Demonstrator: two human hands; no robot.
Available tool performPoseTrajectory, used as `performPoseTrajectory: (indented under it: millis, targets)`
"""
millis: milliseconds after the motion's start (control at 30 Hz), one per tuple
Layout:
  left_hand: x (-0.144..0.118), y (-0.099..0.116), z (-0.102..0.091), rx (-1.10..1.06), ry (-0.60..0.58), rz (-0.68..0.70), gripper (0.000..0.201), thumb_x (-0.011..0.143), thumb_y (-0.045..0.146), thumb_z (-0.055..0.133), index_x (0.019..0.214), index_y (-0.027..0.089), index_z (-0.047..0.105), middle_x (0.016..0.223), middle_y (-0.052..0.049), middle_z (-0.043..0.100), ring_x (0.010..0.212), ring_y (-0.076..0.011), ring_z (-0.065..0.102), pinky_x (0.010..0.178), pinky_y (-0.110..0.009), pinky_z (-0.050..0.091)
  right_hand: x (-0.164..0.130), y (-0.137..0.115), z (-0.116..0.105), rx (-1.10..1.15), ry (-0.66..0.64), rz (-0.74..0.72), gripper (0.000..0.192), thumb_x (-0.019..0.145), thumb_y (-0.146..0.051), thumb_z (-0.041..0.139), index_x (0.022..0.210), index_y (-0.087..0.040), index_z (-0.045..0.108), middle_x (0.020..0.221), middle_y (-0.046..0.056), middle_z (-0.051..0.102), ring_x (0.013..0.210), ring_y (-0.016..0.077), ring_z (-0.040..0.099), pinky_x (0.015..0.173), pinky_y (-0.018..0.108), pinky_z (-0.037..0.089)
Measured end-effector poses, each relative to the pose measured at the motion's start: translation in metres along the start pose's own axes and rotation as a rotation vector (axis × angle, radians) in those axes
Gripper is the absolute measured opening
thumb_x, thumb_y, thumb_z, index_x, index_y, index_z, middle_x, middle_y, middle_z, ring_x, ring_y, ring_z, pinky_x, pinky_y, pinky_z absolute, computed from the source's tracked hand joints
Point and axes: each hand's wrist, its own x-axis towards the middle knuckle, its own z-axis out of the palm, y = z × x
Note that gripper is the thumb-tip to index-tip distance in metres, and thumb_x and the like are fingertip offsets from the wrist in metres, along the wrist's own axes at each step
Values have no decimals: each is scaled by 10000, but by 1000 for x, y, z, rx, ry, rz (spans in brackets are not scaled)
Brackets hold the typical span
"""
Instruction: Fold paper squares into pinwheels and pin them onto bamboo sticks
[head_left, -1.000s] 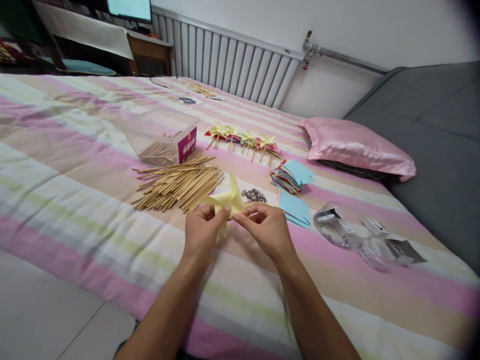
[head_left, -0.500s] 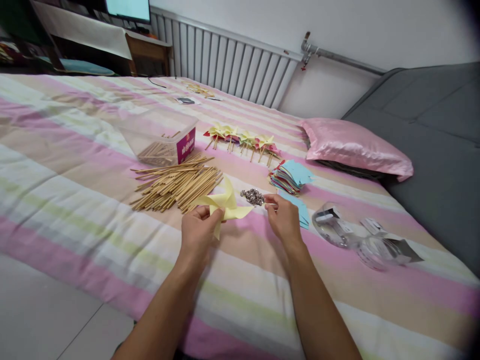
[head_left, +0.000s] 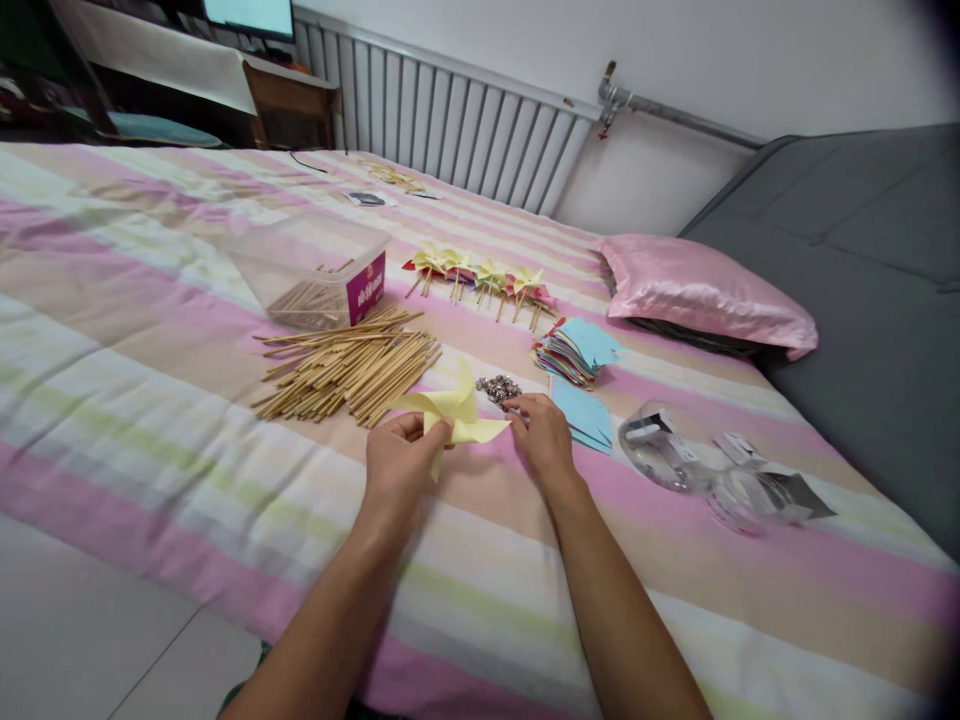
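Note:
My left hand [head_left: 401, 455] pinches a yellow paper pinwheel [head_left: 459, 408] near its centre, holding it above the bedspread. My right hand [head_left: 544, 438] is closed, thumb and fingers together, close to the pinwheel's right tip; whatever small thing the fingertips hold is too small to make out. Just beyond those fingers lies a pile of small shiny metal pieces [head_left: 496, 387]. Blue paper sheets [head_left: 581, 412] lie to the right of the hand, with a stack of cut coloured paper [head_left: 571, 355] behind them. A heap of thin wooden sticks [head_left: 349, 370] is left of the pinwheel.
A clear plastic box [head_left: 307, 265] with more sticks stands behind the heap. Finished pinwheels [head_left: 480, 272] lie in a row farther back. Clear plastic containers [head_left: 720, 465] are at the right, near a pink pillow [head_left: 709, 290]. The striped bedspread [head_left: 187, 420] is wrinkled.
My right hand has moved left, from beside the metal pieces to near the pinwheel's tip. The left hand still holds the pinwheel, and the view has shifted slightly.

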Motion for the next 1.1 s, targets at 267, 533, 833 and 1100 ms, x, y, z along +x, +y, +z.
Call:
performPoseTrajectory:
  millis: [267, 533, 833, 1100]
  targets:
    - [1, -4, 0, 37, -6, 11, 190, 608, 258, 679, 477, 144, 601, 474, 30, 525, 477, -88, 448, 474, -212, 284, 1, 2, 6, 62, 43, 34, 179, 772, -194, 576, 833, -222, 741, 1023, 67, 637, 822, 186, 614, 785, 308, 475]
    - [0, -5, -1, 48, -7, 10, 188, 614, 266, 676, 494, 140, 605, 482, 27, 533, 472, -85, 444, 464, -211, 280, 3, 1, 4, 207, 114, 73, 129, 759, -209, 560, 735, -185, 684, 948, 91, 659, 811, 205, 615, 810, 334, 460]
    - [2, -4, -1, 53, 1, 20, 189, 608, 259, 682, 478, 147, 601, 475, 28, 530, 490, -91, 458, 476, -211, 286, 8, 5, 8, 584, 199, 201, 220, 788, -349, 498, 838, -155, 587, 794, 63, 702, 695, 155, 680, 641, 259, 535]
    - [4, -9, -4, 60, -16, 29, 192, 635, 266, 674, 502, 150, 600, 482, 33, 514, 488, -87, 449, 470, -214, 273, 7, 8, 8, 609, 163, 248, 302, 724, -385, 591, 834, -122, 687, 720, 75, 713, 630, 176, 671, 621, 274, 525]
